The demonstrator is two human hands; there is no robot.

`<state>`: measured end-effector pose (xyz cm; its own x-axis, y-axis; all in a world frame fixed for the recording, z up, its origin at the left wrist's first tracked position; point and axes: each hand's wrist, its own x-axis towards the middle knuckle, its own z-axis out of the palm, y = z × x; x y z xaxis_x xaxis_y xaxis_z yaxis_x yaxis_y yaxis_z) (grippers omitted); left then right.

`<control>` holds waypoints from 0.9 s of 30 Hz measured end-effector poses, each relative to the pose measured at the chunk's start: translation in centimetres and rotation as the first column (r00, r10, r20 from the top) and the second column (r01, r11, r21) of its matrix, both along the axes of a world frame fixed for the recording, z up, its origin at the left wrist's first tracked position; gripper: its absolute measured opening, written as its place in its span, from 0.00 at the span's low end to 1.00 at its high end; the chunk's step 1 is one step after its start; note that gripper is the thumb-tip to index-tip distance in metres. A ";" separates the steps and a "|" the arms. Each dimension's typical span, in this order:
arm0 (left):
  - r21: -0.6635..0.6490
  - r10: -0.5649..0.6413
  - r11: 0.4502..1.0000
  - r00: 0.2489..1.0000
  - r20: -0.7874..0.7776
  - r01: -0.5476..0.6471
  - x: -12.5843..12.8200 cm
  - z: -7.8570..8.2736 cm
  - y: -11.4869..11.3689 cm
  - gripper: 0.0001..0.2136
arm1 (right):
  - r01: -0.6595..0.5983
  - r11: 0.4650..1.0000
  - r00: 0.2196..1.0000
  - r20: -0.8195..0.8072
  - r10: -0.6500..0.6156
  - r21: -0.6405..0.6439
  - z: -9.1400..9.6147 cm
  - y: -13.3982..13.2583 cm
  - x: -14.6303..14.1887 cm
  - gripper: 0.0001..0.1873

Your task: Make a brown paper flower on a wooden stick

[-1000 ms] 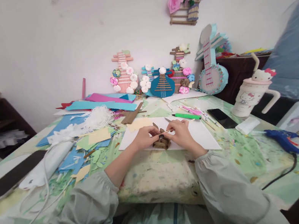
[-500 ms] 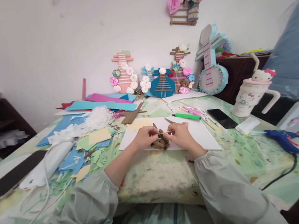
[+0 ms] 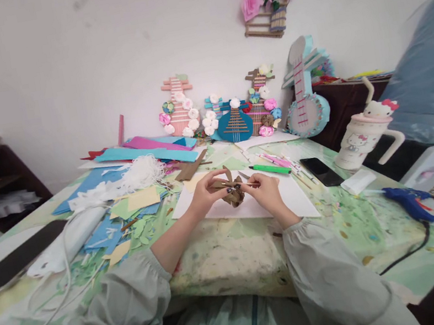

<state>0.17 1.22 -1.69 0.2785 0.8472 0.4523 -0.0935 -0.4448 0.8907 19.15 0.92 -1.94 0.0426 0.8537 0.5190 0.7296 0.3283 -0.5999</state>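
Note:
A brown paper flower (image 3: 234, 198) with curled petals is held just above a white sheet of paper (image 3: 291, 200). My left hand (image 3: 204, 194) grips the flower's left side, thumb at its centre and index finger arched over the top. From the right, my right hand (image 3: 265, 192) pinches a thin wooden stick (image 3: 251, 183) whose end lies against the petals. Both sets of fingertips nearly meet at the flower's middle, so the exact contact there is partly hidden. A grey blade-like tip lies on the sheet behind my right hand.
Paper scraps (image 3: 144, 228), white string (image 3: 145, 172) and a power strip (image 3: 66, 239) crowd the left. A green pen (image 3: 271, 169), phone (image 3: 322, 172), tumbler (image 3: 362, 139) and blue glue gun (image 3: 409, 203) are on the right. Paper instruments (image 3: 235, 121) stand along the wall.
My left hand has opened wider and shifted slightly left, with its index finger raised. The flower has been lifted and turned, showing more petals. My right hand stays close, still pinching the stick.

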 end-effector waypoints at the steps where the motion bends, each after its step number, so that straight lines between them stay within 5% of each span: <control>1: -0.017 -0.017 1.000 0.999 0.033 0.018 0.1 -0.1 -0.1 0.27 | -0.002 1.000 1.000 -0.029 0.001 -0.008 0.0 0.0 0.0 0.20; 4: -0.034 0.000 0.999 0.996 0.086 0.003 0.6 -0.5 -0.2 0.30 | -0.018 1.000 0.997 -0.075 0.016 -0.023 -0.1 0.1 0.0 0.21; 14: -0.039 0.202 0.979 0.979 0.023 -0.201 1.2 -0.5 -0.4 0.15 | -0.052 0.998 0.995 -0.089 0.050 -0.020 -0.6 0.3 -0.4 0.19; 27: -0.165 0.133 0.978 0.991 0.023 -0.128 1.4 0.1 -1.0 0.14 | -0.056 0.998 0.994 -0.092 0.056 0.009 -0.5 0.2 -0.5 0.21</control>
